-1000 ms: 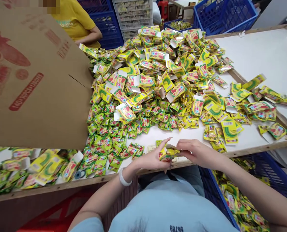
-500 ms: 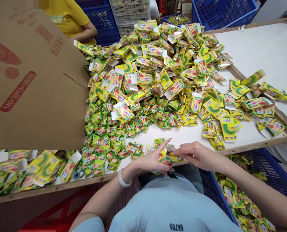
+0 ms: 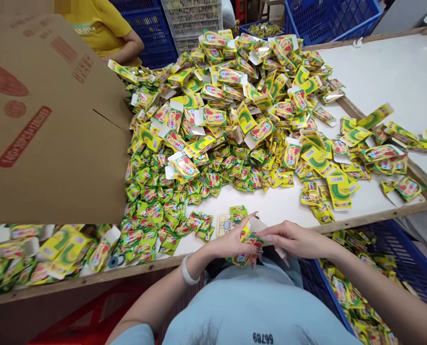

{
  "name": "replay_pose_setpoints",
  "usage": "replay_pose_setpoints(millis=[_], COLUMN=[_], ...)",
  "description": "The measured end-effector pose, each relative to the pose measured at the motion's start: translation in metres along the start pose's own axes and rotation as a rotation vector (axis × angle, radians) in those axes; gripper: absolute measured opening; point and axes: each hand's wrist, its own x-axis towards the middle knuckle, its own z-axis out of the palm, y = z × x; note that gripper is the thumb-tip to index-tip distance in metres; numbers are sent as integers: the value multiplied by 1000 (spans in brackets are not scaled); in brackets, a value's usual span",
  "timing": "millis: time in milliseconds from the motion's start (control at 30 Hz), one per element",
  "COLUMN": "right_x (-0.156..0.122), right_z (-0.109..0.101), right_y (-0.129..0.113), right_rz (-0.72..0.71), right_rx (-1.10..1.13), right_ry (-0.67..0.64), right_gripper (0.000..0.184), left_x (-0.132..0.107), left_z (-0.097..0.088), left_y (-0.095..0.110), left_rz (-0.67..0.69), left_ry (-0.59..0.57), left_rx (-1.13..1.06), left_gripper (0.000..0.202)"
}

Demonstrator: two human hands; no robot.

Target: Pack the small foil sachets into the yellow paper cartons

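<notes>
At the table's near edge, my left hand is wrapped round a small yellow, green and red candy box, thumb on one side and fingers on the other. The box is tilted, with a white flap standing up at its open end. My right hand is closed at that end, its fingertips on the box; part of the grip is hidden. Just beyond my left hand lie a single green candy packet and a flat piece with a cartoon print.
A large heap of candy boxes and loose green packets covers the table's middle. A tall cardboard carton blocks the left. Below right stands a blue crate of packets. Across the table is a person in a yellow shirt.
The candy box has tipped in my left hand, showing more of its printed face and the raised white flap. My right hand has shifted slightly down and nearer, its fingers curled lower.
</notes>
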Motion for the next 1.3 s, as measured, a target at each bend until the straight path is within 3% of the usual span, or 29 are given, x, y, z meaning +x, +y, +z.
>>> replay_pose_setpoints(millis=[67, 167, 233, 300, 400, 433, 500, 600, 667, 733, 800, 900, 1033, 1100, 1167, 1300], right_x=[3, -6, -34, -73, -116, -116, -88, -3, 48, 77, 84, 76, 77, 80, 79, 59], right_z=[5, -2, -31, -78, -143, -154, -153, -112, -82, -64, -57, -43, -7, -2, -14, -54], right_y=[7, 20, 26, 30, 34, 36, 41, 54, 63, 69, 70, 61, 40, 36, 37, 39], right_rz=[84, 87, 86, 112, 293, 339, 314, 7, -46, -118, -182, -232, -284, -251, -175, -114], right_rx=[130, 174, 91, -38, -401, -574, -853, -959, -862, -663, -511, -393, 114, 286, 219, -193], right_ry=[-65, 110, 366, 750, 1453, 1533, 1497, 1079, 994, 983, 973, 931, 716, 712, 856, 1074], right_gripper=[49, 51, 52, 54, 51, 51, 53, 49, 48, 37, 30, 34, 37, 41, 44, 38], left_x=[7, 21, 28, 32, 35, 37, 41, 47, 46, 41, 35, 32, 43, 47, 46, 36], left_z=[3, 5, 1, -8, -24, -29, -38, -48, -56, -64, -71, -71, -56, -51, -54, -73], left_y=[-2, 4, 14, 21, 20, 17, 9, 2, 1, 0, -1, -4, -4, -1, 4, 14], left_rz=[-2, 96, 223, 292, 182, 116, 16, 40, 136, 218, 253, 282, 360, 406, 389, 290], left_ry=[31, 80, 184, 366, 647, 691, 683, 655, 702, 743, 776, 870, 924, 907, 891, 913], left_rx=[68, 233, 463, 773, 1174, 1242, 1254, 1064, 810, 556, 408, 357, 265, 188, 133, 53], left_gripper=[101, 96, 88, 70, 54, 54, 48, 27, 23, 25, 30, 32, 31, 32, 35, 42])
